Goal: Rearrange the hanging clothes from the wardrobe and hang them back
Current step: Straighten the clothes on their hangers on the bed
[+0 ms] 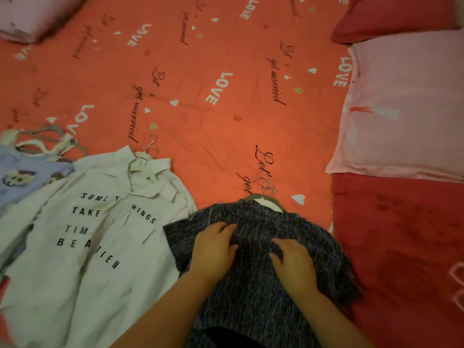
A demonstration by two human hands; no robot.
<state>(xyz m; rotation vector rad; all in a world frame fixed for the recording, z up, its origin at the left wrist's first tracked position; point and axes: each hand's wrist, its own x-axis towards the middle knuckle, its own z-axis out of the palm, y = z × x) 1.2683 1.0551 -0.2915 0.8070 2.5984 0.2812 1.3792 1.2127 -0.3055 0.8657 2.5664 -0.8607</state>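
Dark speckled garment laid on the bedsheet at 6 o'clock.
Left hand and right hand are pressed flat on it, fingers spread; white shirt is touched at 9, bare sheet at 12.

Matt speckled knit top, shiny metal hanger hook, printed cotton-like bedsheet

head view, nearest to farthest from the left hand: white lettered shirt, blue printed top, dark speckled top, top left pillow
1. dark speckled top, under the left hand
2. white lettered shirt, just to its left
3. blue printed top, at the far left edge
4. top left pillow, in the far corner
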